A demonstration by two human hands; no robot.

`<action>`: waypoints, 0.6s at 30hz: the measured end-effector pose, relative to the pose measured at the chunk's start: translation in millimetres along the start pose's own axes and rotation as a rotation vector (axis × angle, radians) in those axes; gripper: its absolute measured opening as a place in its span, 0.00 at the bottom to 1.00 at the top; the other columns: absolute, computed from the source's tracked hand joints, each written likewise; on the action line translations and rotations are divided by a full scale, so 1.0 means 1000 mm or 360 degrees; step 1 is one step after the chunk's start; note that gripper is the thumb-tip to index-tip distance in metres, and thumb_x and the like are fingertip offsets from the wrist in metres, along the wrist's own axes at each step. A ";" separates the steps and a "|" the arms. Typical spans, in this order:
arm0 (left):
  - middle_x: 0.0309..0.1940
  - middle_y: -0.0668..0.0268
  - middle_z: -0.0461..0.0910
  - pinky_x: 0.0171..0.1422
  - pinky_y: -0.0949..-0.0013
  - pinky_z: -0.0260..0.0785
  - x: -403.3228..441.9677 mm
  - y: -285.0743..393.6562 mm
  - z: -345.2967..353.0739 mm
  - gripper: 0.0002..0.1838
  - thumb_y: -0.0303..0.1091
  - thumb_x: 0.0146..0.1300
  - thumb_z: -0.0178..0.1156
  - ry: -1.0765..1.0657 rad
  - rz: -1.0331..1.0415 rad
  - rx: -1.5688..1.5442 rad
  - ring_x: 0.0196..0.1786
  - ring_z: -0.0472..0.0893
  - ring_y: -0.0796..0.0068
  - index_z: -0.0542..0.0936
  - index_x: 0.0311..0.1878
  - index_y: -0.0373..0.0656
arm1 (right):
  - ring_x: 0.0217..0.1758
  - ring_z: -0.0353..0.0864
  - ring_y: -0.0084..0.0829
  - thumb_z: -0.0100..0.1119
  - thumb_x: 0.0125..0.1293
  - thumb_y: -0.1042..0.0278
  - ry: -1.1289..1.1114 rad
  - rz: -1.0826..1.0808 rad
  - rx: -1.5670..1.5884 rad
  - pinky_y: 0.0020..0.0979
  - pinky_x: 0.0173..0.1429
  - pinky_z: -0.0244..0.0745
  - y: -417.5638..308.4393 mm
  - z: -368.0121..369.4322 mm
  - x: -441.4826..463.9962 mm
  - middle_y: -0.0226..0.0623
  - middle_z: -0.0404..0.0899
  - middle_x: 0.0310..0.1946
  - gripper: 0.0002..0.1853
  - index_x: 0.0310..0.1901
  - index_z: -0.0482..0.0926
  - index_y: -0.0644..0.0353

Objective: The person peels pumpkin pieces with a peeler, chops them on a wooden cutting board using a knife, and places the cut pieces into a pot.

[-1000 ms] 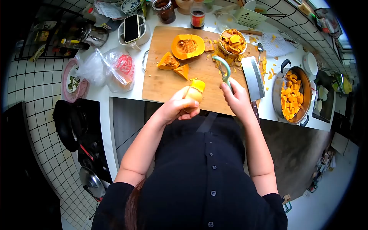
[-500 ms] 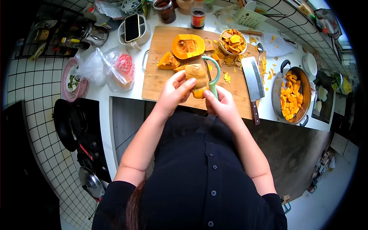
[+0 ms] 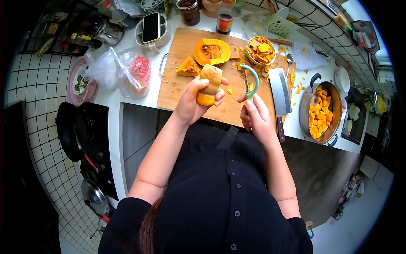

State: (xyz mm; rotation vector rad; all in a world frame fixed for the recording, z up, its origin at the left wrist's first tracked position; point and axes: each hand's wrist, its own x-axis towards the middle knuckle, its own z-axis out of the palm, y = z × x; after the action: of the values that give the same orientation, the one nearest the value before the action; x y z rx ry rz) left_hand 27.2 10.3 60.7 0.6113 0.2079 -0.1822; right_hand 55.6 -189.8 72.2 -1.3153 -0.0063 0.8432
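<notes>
My left hand is closed around a piece of pumpkin, its tan skin facing up and a strip of peeled orange flesh at the near end. In my right hand is a green-handled peeler, its blade pointing away from me and apart from the pumpkin. Both hands are over the near part of a wooden cutting board. Beyond them on the board lie a pumpkin half with its seed cavity up and a smaller pumpkin wedge.
A cleaver lies at the board's right edge, its handle toward me. A bowl of peelings stands at the back right among loose scraps. Further right is a pot holding pumpkin chunks. Plastic bags sit left of the board.
My right hand and the peeler have moved right, away from the pumpkin piece. My left hand has shifted slightly left and turned the piece.
</notes>
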 end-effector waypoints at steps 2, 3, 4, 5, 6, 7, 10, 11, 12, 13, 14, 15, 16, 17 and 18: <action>0.33 0.61 0.73 0.35 0.74 0.65 0.000 0.002 -0.001 0.17 0.40 0.67 0.44 -0.0009 -0.0068 0.0005 0.32 0.73 0.74 0.65 0.55 0.42 | 0.18 0.58 0.14 0.47 0.73 0.60 0.0012 -0.0037 -0.0139 0.19 0.22 0.54 -0.001 0.001 -0.003 0.22 0.62 0.19 0.10 0.43 0.70 0.59; 0.32 0.61 0.73 0.33 0.74 0.65 0.001 0.001 -0.003 0.18 0.40 0.68 0.44 -0.0025 -0.0098 0.0022 0.31 0.72 0.74 0.64 0.57 0.43 | 0.18 0.59 0.15 0.48 0.72 0.61 0.0022 -0.0056 -0.0208 0.20 0.22 0.55 -0.001 0.000 -0.003 0.23 0.64 0.20 0.10 0.42 0.71 0.59; 0.32 0.61 0.73 0.31 0.74 0.64 0.001 0.001 -0.002 0.19 0.40 0.68 0.44 -0.0042 -0.0129 0.0038 0.29 0.72 0.74 0.63 0.59 0.44 | 0.19 0.62 0.16 0.50 0.71 0.62 0.0033 -0.0141 -0.0379 0.21 0.23 0.57 0.000 -0.002 -0.003 0.25 0.66 0.20 0.09 0.42 0.71 0.60; 0.31 0.61 0.72 0.29 0.75 0.63 0.001 0.001 -0.001 0.19 0.42 0.69 0.43 -0.0034 -0.0121 0.0075 0.27 0.71 0.74 0.63 0.60 0.45 | 0.19 0.64 0.18 0.52 0.70 0.63 0.0043 -0.0226 -0.0549 0.23 0.24 0.59 0.003 -0.005 -0.002 0.26 0.67 0.21 0.09 0.41 0.71 0.60; 0.30 0.61 0.71 0.27 0.75 0.62 -0.001 0.002 0.005 0.20 0.43 0.70 0.42 -0.0027 -0.0113 0.0112 0.25 0.69 0.75 0.62 0.61 0.45 | 0.20 0.66 0.19 0.54 0.69 0.64 0.0052 -0.0311 -0.0718 0.24 0.24 0.61 0.004 -0.006 -0.002 0.28 0.69 0.21 0.09 0.41 0.72 0.61; 0.30 0.61 0.70 0.25 0.76 0.60 -0.001 0.002 0.009 0.21 0.44 0.71 0.41 -0.0018 -0.0105 0.0150 0.22 0.68 0.75 0.62 0.63 0.46 | 0.20 0.68 0.22 0.55 0.68 0.64 0.0052 -0.0378 -0.0824 0.26 0.25 0.62 0.003 -0.005 -0.003 0.31 0.70 0.21 0.09 0.40 0.72 0.61; 0.28 0.62 0.69 0.24 0.76 0.60 -0.001 0.002 0.012 0.20 0.47 0.72 0.39 0.0053 -0.0185 0.0118 0.20 0.66 0.76 0.61 0.62 0.49 | 0.21 0.73 0.33 0.57 0.66 0.64 0.0039 -0.0547 -0.1095 0.32 0.26 0.65 -0.004 -0.001 -0.006 0.39 0.73 0.21 0.10 0.38 0.72 0.61; 0.28 0.61 0.70 0.24 0.76 0.61 0.000 -0.001 0.010 0.20 0.48 0.72 0.39 0.0064 -0.0176 0.0123 0.21 0.67 0.75 0.62 0.61 0.48 | 0.21 0.74 0.37 0.57 0.66 0.63 0.0023 -0.0580 -0.1154 0.33 0.26 0.66 -0.004 -0.001 -0.006 0.41 0.73 0.21 0.10 0.38 0.72 0.61; 0.28 0.61 0.70 0.24 0.76 0.62 0.001 -0.005 0.006 0.20 0.48 0.72 0.39 0.0077 -0.0168 0.0129 0.22 0.68 0.75 0.64 0.59 0.46 | 0.22 0.75 0.41 0.58 0.66 0.63 0.0006 -0.0613 -0.1213 0.35 0.27 0.67 -0.005 -0.001 -0.006 0.43 0.73 0.20 0.10 0.37 0.72 0.61; 0.29 0.61 0.71 0.25 0.76 0.62 0.002 -0.008 0.004 0.21 0.49 0.72 0.39 0.0089 -0.0158 0.0135 0.22 0.70 0.75 0.65 0.57 0.45 | 0.22 0.75 0.43 0.58 0.66 0.62 -0.0011 -0.0590 -0.1289 0.36 0.26 0.67 -0.007 -0.001 -0.006 0.44 0.73 0.20 0.10 0.36 0.72 0.61; 0.29 0.60 0.73 0.25 0.75 0.63 0.003 -0.011 0.003 0.21 0.49 0.72 0.38 0.0197 -0.0194 0.0163 0.23 0.71 0.74 0.66 0.55 0.43 | 0.22 0.75 0.46 0.58 0.66 0.62 -0.0028 -0.0568 -0.1366 0.37 0.26 0.67 -0.011 -0.002 -0.006 0.45 0.73 0.19 0.11 0.35 0.71 0.60; 0.30 0.60 0.74 0.26 0.75 0.64 0.003 -0.014 0.004 0.21 0.50 0.72 0.38 0.0305 -0.0230 0.0190 0.24 0.72 0.74 0.68 0.54 0.42 | 0.23 0.75 0.48 0.58 0.65 0.62 -0.0045 -0.0547 -0.1442 0.38 0.26 0.67 -0.014 -0.002 -0.006 0.46 0.73 0.19 0.11 0.34 0.70 0.60; 0.31 0.59 0.75 0.27 0.75 0.65 0.003 -0.015 0.004 0.22 0.50 0.72 0.38 0.0412 -0.0267 0.0216 0.25 0.74 0.74 0.69 0.52 0.41 | 0.23 0.75 0.49 0.57 0.65 0.61 -0.0065 -0.0546 -0.1469 0.39 0.26 0.67 -0.017 -0.002 -0.006 0.46 0.73 0.18 0.11 0.34 0.70 0.60; 0.31 0.59 0.76 0.27 0.75 0.66 0.003 -0.016 0.002 0.22 0.50 0.72 0.37 0.0350 -0.0289 0.0209 0.26 0.74 0.74 0.70 0.49 0.40 | 0.23 0.75 0.49 0.57 0.66 0.61 -0.0086 -0.0546 -0.1497 0.40 0.26 0.67 -0.019 -0.003 -0.006 0.46 0.73 0.18 0.12 0.33 0.69 0.60; 0.31 0.59 0.77 0.28 0.74 0.67 0.003 -0.018 -0.003 0.22 0.50 0.72 0.37 0.0288 -0.0311 0.0201 0.27 0.75 0.74 0.70 0.47 0.39 | 0.22 0.74 0.50 0.57 0.66 0.61 -0.0107 -0.0545 -0.1524 0.41 0.25 0.66 -0.020 -0.003 -0.006 0.46 0.72 0.18 0.12 0.32 0.69 0.59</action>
State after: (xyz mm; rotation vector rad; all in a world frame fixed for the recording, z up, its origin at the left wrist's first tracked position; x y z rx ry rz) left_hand 25.2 -2.3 47.6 0.7341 0.4340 -0.3310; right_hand 63.8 -195.7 90.7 -2.0901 -0.7473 0.5868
